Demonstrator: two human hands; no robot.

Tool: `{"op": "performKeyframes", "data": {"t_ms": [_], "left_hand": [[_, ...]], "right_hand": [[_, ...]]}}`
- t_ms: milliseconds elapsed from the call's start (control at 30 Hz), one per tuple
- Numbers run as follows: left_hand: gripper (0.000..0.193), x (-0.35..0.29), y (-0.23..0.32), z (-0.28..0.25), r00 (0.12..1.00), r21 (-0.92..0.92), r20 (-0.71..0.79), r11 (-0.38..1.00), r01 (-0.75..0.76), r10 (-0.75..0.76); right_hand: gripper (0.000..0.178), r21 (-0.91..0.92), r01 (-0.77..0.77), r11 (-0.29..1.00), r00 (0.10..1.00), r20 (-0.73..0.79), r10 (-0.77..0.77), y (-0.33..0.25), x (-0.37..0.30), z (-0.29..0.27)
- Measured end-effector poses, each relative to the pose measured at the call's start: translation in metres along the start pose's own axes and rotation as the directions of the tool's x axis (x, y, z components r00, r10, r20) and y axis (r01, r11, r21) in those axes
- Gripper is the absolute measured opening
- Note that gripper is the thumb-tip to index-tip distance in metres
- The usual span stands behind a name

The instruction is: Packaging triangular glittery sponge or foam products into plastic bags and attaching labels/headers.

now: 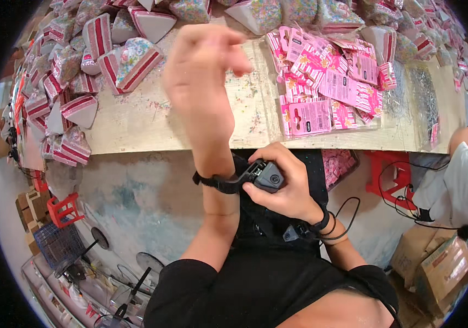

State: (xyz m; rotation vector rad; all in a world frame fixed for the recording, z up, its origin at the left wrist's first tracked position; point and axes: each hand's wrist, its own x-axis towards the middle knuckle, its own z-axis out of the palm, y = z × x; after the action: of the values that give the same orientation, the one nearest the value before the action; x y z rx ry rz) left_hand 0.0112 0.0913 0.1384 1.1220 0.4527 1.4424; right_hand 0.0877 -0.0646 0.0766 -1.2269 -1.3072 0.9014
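My left hand (201, 76) is raised over the table, smeared by motion. Its fingers look loosely bent toward the right, but how far they close cannot be made out. Around my left wrist runs a black strap carrying a small dark wrist camera (269, 176). My right hand (286, 186) is closed round that camera, thumb on the near side and fingers on the far side. A second dark wrist camera (294, 233) sits by my right wrist, with a cable looping from it. Nearest to my left hand on the table is a cake-slice-shaped piece (130, 65), white and pink with sprinkles.
Many similar cake-slice pieces (75, 109) are heaped along the table's left and far sides. Pink printed packets (332, 87) and thin metal pins (417, 98) lie to the right. Red stools (65, 210), cardboard boxes (444, 265) and another person's arm (466, 139) flank the table (157, 131).
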Motion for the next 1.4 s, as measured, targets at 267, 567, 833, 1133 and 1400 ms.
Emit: {"op": "performKeyframes", "data": {"t_ms": [267, 567, 833, 1133, 1400], "left_hand": [[0.014, 0.006, -0.003, -0.022, 0.891, -0.924, 0.334, 0.080, 0.374, -0.306], [0.010, 0.001, -0.007, -0.010, 0.738, 0.482, -0.191, 0.717, -0.504, 0.647], [0.015, -0.006, -0.006, 0.010, 0.939, -0.015, -0.087, 0.942, -0.336, 0.333], [0.016, -0.006, -0.014, 0.018, 0.946, 0.153, -0.269, 0.978, -0.144, 0.181], [0.019, -0.010, -0.001, 0.019, 0.985, -0.562, -0.004, 0.815, 0.139, -0.171]], "right_hand": [[0.041, 0.014, -0.007, 1.000, 1.000, -0.015, 0.007, -0.007, 0.005, 0.007], [0.043, 0.040, -0.105, 0.994, 0.994, -0.028, 0.106, -0.009, -0.007, 0.011], [0.044, 0.040, -0.106, 0.994, 0.994, 0.018, 0.105, -0.002, 0.000, -0.002], [0.045, -0.015, -0.091, 0.996, 0.996, -0.023, 0.091, -0.009, 0.000, -0.002], [0.047, 0.006, 0.046, 0.999, 0.994, -0.096, -0.045, 0.002, 0.000, 0.001]]}}
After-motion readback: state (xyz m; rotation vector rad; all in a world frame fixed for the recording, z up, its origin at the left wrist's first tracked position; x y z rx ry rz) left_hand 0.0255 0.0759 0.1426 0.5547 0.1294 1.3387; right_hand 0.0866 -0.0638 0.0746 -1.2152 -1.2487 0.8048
